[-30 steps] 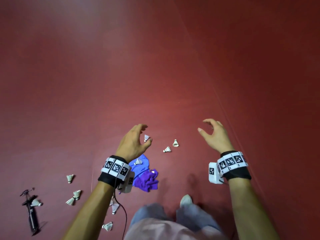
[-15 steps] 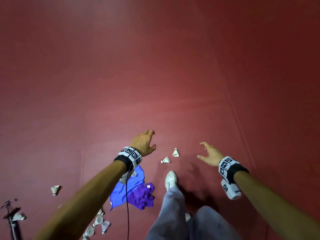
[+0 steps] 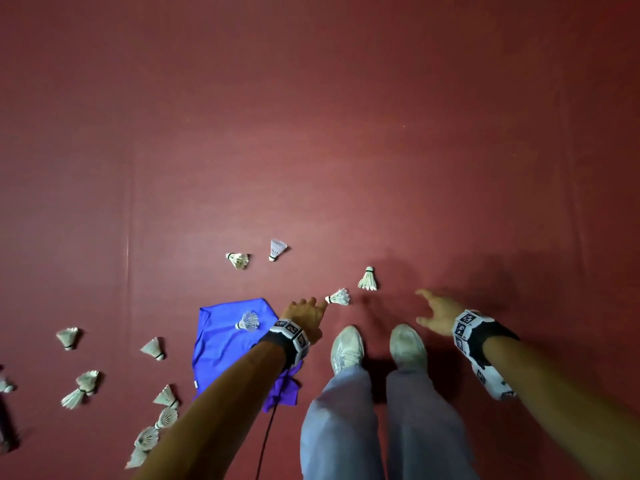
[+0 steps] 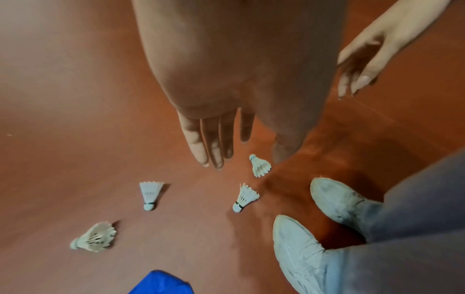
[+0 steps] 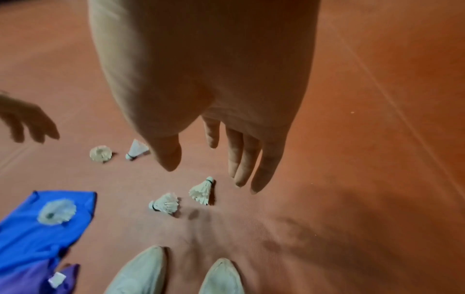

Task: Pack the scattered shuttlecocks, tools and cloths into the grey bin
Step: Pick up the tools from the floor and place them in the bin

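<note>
Two white shuttlecocks [image 3: 338, 298] [image 3: 367, 279] lie on the red floor just ahead of my shoes. My left hand [image 3: 304, 311] reaches down with straight fingers [image 4: 214, 143], its tips close to the nearer shuttlecock [image 4: 244, 198], and holds nothing. My right hand [image 3: 434, 311] hangs open to the right with spread fingers [image 5: 246, 175] above the other shuttlecock [image 5: 201, 191]. Two more shuttlecocks [image 3: 238, 260] [image 3: 277, 249] lie farther out. A blue cloth [image 3: 218, 344] carries one shuttlecock [image 3: 248, 321]. A purple cloth [image 3: 285, 393] lies partly under my left forearm. No grey bin is in view.
Several more shuttlecocks [image 3: 152, 348] are scattered on the floor at lower left. A dark tool [image 3: 4, 431] shows at the left edge. My two white shoes [image 3: 346, 344] stand between my arms. A black cable [image 3: 266, 438] hangs from my left wrist.
Both hands have dropped towards the floor with fingers stretched out. My left hand now sits beside the nearer shuttlecock. My feet have come together and the view is closer to the floor.
</note>
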